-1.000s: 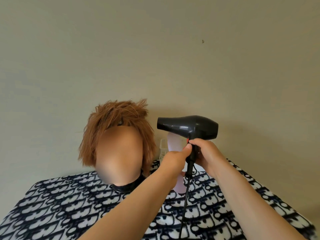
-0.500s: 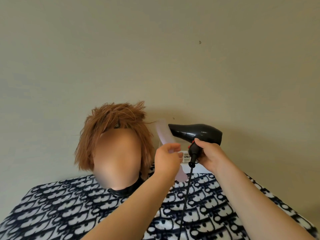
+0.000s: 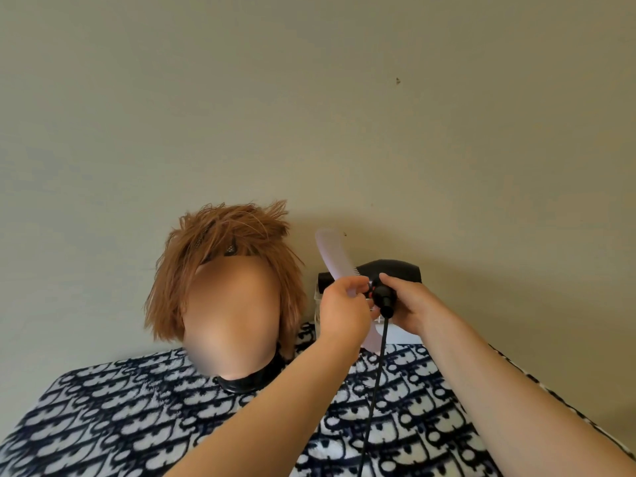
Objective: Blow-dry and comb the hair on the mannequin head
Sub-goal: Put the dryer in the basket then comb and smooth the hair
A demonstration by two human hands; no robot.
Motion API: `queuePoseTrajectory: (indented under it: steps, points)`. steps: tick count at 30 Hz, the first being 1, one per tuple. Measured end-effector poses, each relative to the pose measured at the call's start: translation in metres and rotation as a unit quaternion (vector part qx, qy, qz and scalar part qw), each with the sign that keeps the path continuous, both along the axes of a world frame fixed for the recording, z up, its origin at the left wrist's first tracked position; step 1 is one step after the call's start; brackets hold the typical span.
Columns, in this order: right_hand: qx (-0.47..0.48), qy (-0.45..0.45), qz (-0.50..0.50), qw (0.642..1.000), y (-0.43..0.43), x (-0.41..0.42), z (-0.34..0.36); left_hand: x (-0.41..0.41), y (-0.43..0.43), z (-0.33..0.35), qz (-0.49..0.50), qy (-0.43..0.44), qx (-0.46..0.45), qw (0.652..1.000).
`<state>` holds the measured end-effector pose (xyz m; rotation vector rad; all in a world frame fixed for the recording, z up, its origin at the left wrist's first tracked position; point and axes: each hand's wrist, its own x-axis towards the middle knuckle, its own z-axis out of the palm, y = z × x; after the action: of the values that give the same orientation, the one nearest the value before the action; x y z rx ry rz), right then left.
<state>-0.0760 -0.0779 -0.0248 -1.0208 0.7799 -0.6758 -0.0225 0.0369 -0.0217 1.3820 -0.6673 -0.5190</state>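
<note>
Pale lilac plastic, the comb (image 3: 332,253) tilts upward in the left hand (image 3: 344,304), whose fingers pinch its middle. It sits just beside the ginger hair (image 3: 223,235) of the mannequin head (image 3: 230,304) — probably poised for a stroke. The right hand (image 3: 409,304) wraps the black hair dryer (image 3: 392,270) by its handle, nozzle aimed at the hair but apart from it. Its cord (image 3: 375,390) hangs over the patterned cloth (image 3: 137,407). The hands cover most of a white container (image 3: 402,335) — what it is, I cannot tell.

Glossy black plastic hair dryer (image 3: 395,270), translucent pale-pink plastic comb (image 3: 332,253), coarse matt ginger wig (image 3: 220,242), soft patterned cloth (image 3: 137,407).
</note>
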Motion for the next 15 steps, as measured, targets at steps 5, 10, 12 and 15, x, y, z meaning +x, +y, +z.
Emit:
queuePoseTrajectory:
  steps: [5, 10, 12, 15]
  points:
    - [0.015, -0.006, 0.004, 1.0, -0.004, 0.002, -0.003, 0.001, -0.006, -0.002, 0.007, 0.022, -0.005, 1.0]
    - [0.031, -0.007, 0.005, 0.999, -0.008, 0.002, -0.001, 0.0, -0.015, -0.002, 0.01, 0.035, 0.004, 0.999]
    - [0.04, -0.015, 0.01, 0.999, -0.01, 0.001, 0.003, -0.003, -0.018, -0.002, 0.008, 0.024, 0.013, 1.0]
    - [0.06, -0.04, 0.002, 0.997, -0.012, 0.0, 0.012, -0.008, -0.023, 0.002, 0.004, 0.018, 0.021, 1.0]
